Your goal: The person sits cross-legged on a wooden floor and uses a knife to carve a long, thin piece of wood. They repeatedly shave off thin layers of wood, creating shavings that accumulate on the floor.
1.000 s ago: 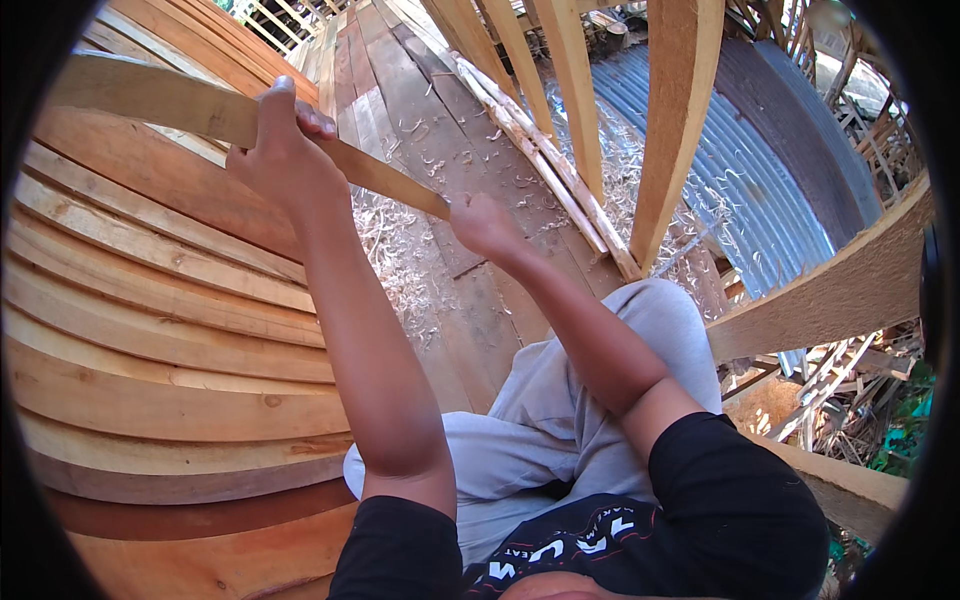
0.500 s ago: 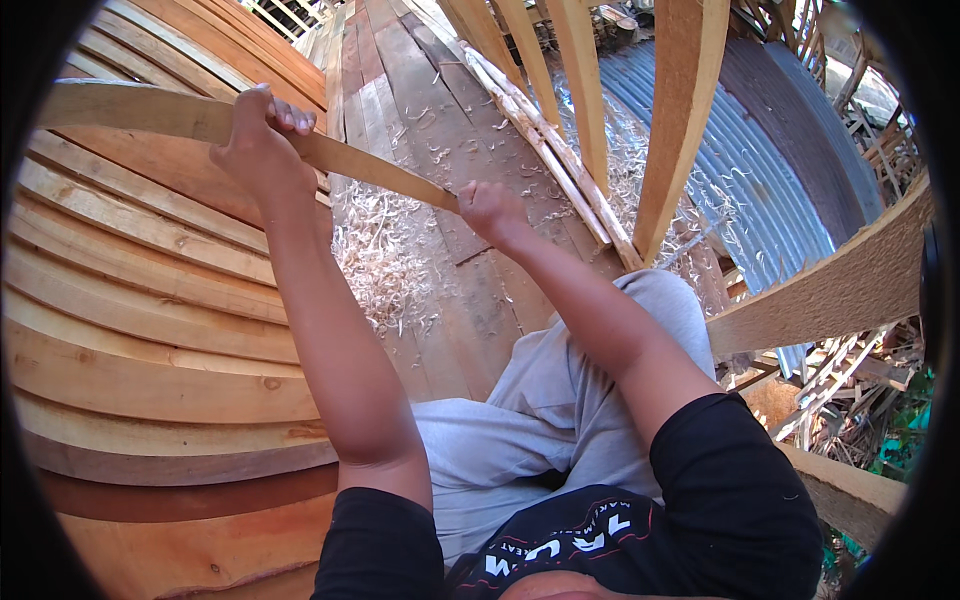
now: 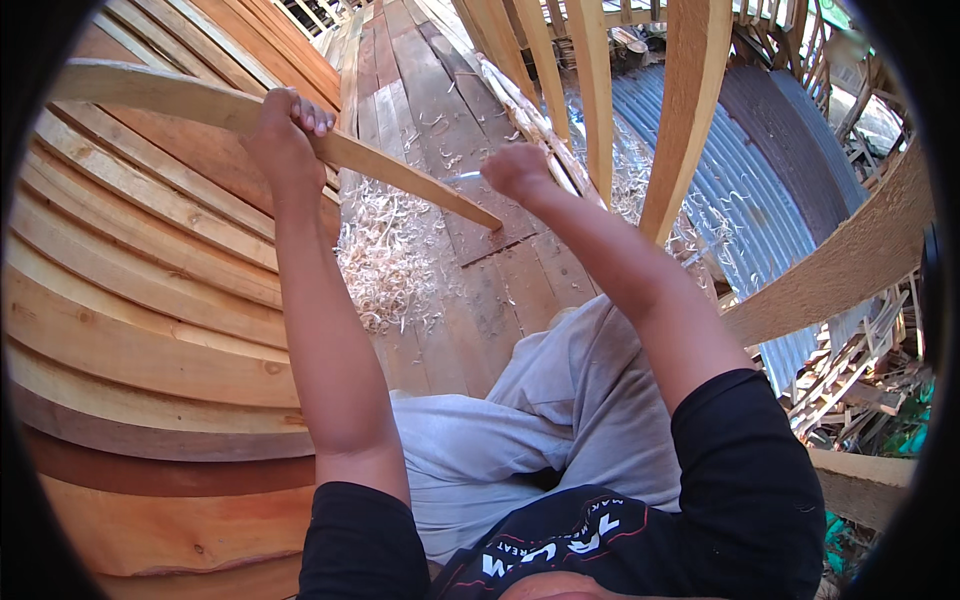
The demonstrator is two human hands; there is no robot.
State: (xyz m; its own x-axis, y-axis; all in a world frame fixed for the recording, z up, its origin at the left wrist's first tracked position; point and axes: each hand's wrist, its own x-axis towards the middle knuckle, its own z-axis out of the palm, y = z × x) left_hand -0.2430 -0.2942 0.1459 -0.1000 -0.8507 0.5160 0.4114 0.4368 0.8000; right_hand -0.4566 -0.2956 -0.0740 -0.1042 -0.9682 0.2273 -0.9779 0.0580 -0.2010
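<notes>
A long, tapering wooden strip (image 3: 400,177) is held aslant above the plank floor (image 3: 450,350), its narrow end pointed down and to the right; whether the floor is touched by that end cannot be told. The strip is grasped partway along by the left hand (image 3: 285,130) – the grip is closed around it, with the fingers folded over its upper side. The right hand (image 3: 518,174) is clenched into a fist and held apart from the strip, near its narrow end; a thin bright strip (image 3: 466,176) seems to be gripped there, though its kind cannot be made out. The floor below is strewn with curled shavings (image 3: 385,265), heaped most thickly under the wooden strip. To the left, long boards (image 3: 150,320) are ranged side by side. To the right, pale poles (image 3: 530,115) are laid along the floor's edge, upright timbers (image 3: 690,110) are set beyond them, and corrugated sheets (image 3: 750,190) – also littered with shavings – are seen past those
</notes>
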